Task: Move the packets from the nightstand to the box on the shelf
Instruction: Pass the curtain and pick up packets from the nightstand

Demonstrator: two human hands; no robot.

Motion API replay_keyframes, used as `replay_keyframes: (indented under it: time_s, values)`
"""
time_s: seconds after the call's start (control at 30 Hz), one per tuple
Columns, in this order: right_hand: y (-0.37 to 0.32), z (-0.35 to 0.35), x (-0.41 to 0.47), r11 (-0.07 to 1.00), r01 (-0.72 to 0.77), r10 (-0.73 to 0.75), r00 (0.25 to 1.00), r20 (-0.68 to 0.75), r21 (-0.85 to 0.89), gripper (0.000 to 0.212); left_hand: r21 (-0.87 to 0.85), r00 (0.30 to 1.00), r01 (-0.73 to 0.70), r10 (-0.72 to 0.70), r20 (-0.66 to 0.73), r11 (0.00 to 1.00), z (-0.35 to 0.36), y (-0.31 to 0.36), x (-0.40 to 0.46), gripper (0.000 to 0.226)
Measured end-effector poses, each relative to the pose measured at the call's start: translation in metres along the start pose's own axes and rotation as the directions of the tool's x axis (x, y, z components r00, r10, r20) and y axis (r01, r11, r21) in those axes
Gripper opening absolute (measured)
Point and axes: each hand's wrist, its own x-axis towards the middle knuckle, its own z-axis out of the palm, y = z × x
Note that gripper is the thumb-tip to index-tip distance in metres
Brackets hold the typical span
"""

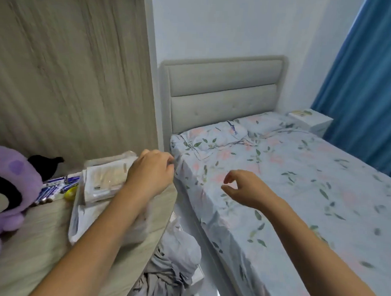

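The packets (105, 178) are a stack of flat, pale, clear-wrapped sachets with beige contents, blurred so their print cannot be read. The stack's long axis runs from the plush toy (9, 190) up toward the bed's headboard (223, 91), its far end raised. The stack rests in a shallow clear plastic tray (76, 219) on the rounded wood-grain bench (42, 242), with the bed (288, 184) just beside it.

The left hand (150, 173) lies over the end of the stack nearest the bed, knuckles up and fingers curled down; whether it actually grips the packets cannot be told, since the fingertips are hidden. The right hand (247, 188) hovers above the bed's floral sheet, fingers loosely curved, holding nothing.

Between the plush toy and the tray lie blue-and-white wrappers (56, 185) and a small yellow object (70, 193). Below the bench's edge, beside the bed, is a heap of grey cloth (172, 264).
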Motion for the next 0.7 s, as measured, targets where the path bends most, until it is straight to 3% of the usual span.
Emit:
replay_keyframes:
  time_s: [0.13, 0.3, 0.5, 0.7]
  values:
    - [0.057, -0.007, -0.08, 0.967, -0.239, 0.241, 0.97, -0.019, 0.084, 0.042, 0.016, 0.954, -0.193, 0.184, 0.236, 0.981, 0.041, 0.063, -0.002, 0.034]
    - [0.12, -0.015, -0.18, 0.847, -0.523, 0.531, 0.84, -0.114, 0.095, 0.055, 0.041, 0.803, -0.424, 0.354, 0.479, 0.905, 0.089, 0.143, -0.014, 0.051]
    - [0.189, -0.023, -0.312, 0.645, -0.74, 0.764, 0.623, -0.168, 0.189, 0.059, -0.046, 0.642, -0.629, 0.552, 0.532, 0.776, 0.127, 0.271, -0.072, 0.055]
    - [0.264, -0.026, -0.457, 0.482, -0.833, 0.876, 0.454, -0.164, 0.271, 0.056, -0.094, 0.511, -0.749, 0.663, 0.548, 0.656, 0.168, 0.413, -0.168, 0.048]
